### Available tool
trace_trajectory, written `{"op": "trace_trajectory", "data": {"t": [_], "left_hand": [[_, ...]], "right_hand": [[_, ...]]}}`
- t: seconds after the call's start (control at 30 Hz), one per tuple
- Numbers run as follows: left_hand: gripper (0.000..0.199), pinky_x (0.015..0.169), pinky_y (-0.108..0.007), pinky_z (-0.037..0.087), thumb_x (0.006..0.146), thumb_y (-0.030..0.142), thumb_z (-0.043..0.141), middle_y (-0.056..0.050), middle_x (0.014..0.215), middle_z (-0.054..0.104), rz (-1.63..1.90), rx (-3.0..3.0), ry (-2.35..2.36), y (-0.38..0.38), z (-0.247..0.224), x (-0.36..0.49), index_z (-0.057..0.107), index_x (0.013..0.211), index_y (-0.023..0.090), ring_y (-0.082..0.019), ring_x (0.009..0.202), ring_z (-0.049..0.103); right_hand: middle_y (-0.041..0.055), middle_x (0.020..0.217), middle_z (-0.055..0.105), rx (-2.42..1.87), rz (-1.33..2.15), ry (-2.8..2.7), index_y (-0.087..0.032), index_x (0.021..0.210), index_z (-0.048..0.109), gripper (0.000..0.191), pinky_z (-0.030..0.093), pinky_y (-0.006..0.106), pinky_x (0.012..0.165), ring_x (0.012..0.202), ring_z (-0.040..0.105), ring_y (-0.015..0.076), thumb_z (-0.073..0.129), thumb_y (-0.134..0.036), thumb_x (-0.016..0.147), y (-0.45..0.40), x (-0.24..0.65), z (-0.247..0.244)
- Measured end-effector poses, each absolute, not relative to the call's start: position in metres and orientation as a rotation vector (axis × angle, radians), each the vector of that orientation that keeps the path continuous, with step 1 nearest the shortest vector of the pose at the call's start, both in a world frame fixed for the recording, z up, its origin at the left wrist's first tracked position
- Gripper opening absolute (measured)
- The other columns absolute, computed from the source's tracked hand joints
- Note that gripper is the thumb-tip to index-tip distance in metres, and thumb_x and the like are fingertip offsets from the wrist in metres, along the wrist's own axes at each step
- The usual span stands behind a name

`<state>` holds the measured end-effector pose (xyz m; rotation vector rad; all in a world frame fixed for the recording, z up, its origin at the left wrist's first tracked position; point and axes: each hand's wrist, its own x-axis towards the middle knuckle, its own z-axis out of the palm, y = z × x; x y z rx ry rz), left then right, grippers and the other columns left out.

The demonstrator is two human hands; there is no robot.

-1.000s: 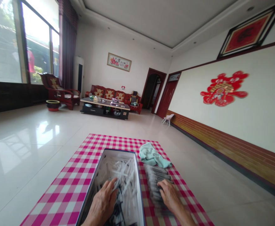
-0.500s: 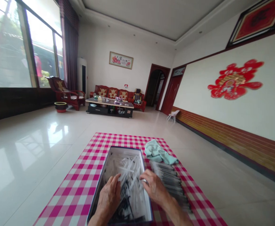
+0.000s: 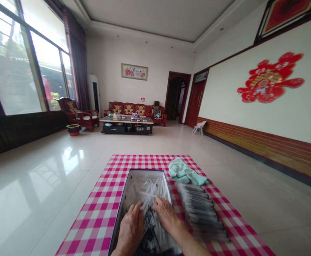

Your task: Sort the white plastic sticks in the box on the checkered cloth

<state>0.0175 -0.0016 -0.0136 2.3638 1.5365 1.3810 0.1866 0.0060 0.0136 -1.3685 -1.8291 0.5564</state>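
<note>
Your left hand [image 3: 130, 227] and your right hand [image 3: 166, 215] are both down inside an open rectangular box [image 3: 125, 188] with a dark blue rim, in a loose heap of thin, clear plastic sticks [image 3: 151, 193] tangled with darker ones. Your left fingers [image 3: 137, 210] are pressed together and curled, their tips in the heap. Your right fingers [image 3: 159, 203] sit close together, barely spread, on the sticks just beside your left hand. Whether either hand is pinching a stick can't be told from this view. The box sits on a pink-and-white gingham cloth [image 3: 91, 220] laid on a glossy tiled floor [image 3: 38, 177]. Just right of the box, on the cloth, lies a tidy row of dark pen-like sticks [image 3: 200, 209], with a crumpled mint-green towel [image 3: 184, 172] at its far end. Well beyond the cloth, a low coffee table [image 3: 125, 120] stands before a red sofa [image 3: 128, 108].
</note>
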Motion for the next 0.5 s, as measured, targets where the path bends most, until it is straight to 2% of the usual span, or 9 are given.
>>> {"op": "trace_trajectory", "data": {"t": [0.13,0.27,0.4,0.5], "left_hand": [[0.03,0.066,-0.027,0.054,0.09,0.018,0.035,-0.008,0.086,0.068,1.309,2.313,1.525,-0.003,-0.009,0.017,0.06,0.107,0.016,-0.017,0.072,0.068],[0.029,0.063,-0.025,0.053,0.089,0.018,0.038,-0.005,0.085,0.067,1.265,2.3,1.47,-0.005,-0.001,0.017,0.06,0.107,0.019,-0.016,0.071,0.068],[0.03,0.075,-0.028,0.055,0.087,0.02,0.045,-0.007,0.1,0.067,1.293,2.377,1.337,-0.007,0.004,0.016,0.056,0.115,0.022,-0.018,0.089,0.066],[0.035,0.081,-0.031,0.055,0.085,0.022,0.05,-0.008,0.107,0.068,1.326,2.445,1.257,-0.006,0.003,0.016,0.055,0.119,0.022,-0.02,0.097,0.065]], "right_hand": [[0.0028,0.078,0.06,-1.377,0.468,-1.891,-0.022,0.064,0.061,0.028,0.04,0.031,0.077,0.078,0.053,0.0191,0.044,-0.002,0.073,0.004,0.185,0.018],[0.0036,0.089,0.061,-1.283,0.371,-1.898,-0.023,0.086,0.064,0.027,0.043,0.03,0.078,0.086,0.055,0.0193,0.044,-0.007,0.077,-0.009,0.181,0.034],[0.0025,0.083,0.064,-1.236,0.459,-1.684,-0.023,0.092,0.062,0.022,0.046,0.028,0.072,0.077,0.06,0.0184,0.051,-0.012,0.076,-0.019,0.173,0.045],[0.0003,0.076,0.063,-1.235,0.617,-1.507,-0.023,0.101,0.06,0.025,0.047,0.026,0.066,0.069,0.06,0.017,0.054,-0.018,0.077,-0.023,0.165,0.047]]}}
